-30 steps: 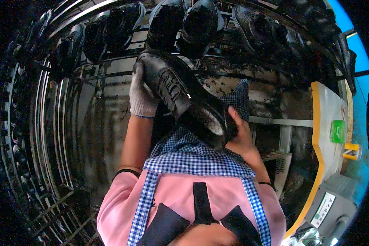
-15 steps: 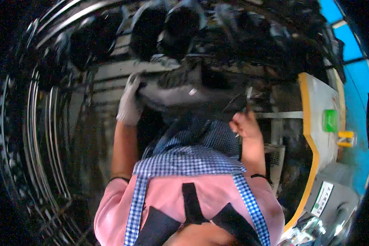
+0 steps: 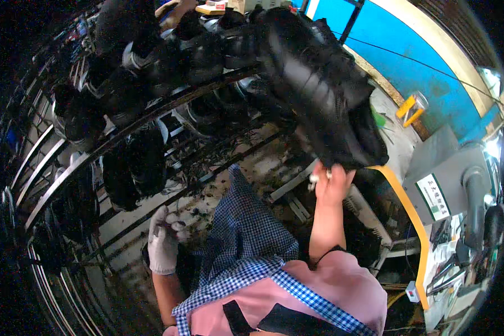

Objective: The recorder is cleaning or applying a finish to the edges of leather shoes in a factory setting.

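Observation:
A large black shoe (image 3: pixel 311 84) fills the upper middle, tilted with its opening toward the lower right and slightly blurred. At its lower end my bare right hand (image 3: pixel 335 185) has its fingers closed against the heel edge. Small white bits show at those fingers; their kind is unclear. My left hand (image 3: pixel 163 243), in a white glove with dark smudges, hangs lower left with fingers loosely bent and apart. Nothing shows in it. Several black shoes (image 3: pixel 199 53) stand on the metal rack (image 3: pixel 151 115) ahead of it.
To the right is a workbench with a yellow edge (image 3: pixel 411 215), carrying a grey machine (image 3: pixel 431 179) with a pipe. A yellow-banded container (image 3: pixel 411 109) stands by the blue wall (image 3: pixel 414 50). Dark scraps litter the floor (image 3: pixel 193 196) under the rack.
The view has turned to the right. My left hand has let go of the dark piece it held and dropped lower. My right hand is now at a raised black shoe.

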Available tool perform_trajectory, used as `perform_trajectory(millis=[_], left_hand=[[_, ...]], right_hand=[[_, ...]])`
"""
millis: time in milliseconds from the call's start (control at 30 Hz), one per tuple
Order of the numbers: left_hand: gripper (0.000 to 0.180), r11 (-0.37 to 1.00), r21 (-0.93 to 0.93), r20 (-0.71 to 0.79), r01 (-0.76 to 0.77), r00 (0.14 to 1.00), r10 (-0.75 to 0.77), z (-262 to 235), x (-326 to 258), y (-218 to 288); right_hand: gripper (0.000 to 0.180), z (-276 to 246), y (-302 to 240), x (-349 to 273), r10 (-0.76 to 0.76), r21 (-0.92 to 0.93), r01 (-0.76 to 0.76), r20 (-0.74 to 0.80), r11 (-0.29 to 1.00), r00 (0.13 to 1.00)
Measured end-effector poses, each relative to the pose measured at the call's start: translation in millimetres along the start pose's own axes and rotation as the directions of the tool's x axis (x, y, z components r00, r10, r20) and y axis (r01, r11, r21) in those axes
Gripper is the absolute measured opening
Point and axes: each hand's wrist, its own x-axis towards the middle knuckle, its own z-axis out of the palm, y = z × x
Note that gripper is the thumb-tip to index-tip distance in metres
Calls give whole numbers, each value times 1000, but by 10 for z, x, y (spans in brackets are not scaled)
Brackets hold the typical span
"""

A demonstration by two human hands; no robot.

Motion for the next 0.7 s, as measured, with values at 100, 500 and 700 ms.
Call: perform_trajectory(millis=[100,500,700], left_hand=[[58,995,-37,-6,90,996,-90,172,16,-94],[94,880,-353,268,318,935,-231,457,88,139],[76,894,-230,270,385,907,-322,-7,139,-54]], right_hand=[[46,15,37,505,-137,-81,123,-199,989,970],[91,-464,176,-26,375,51,-470,529,881,761],[83,-452,507,-156,593,-69,-711,610,700,525]])
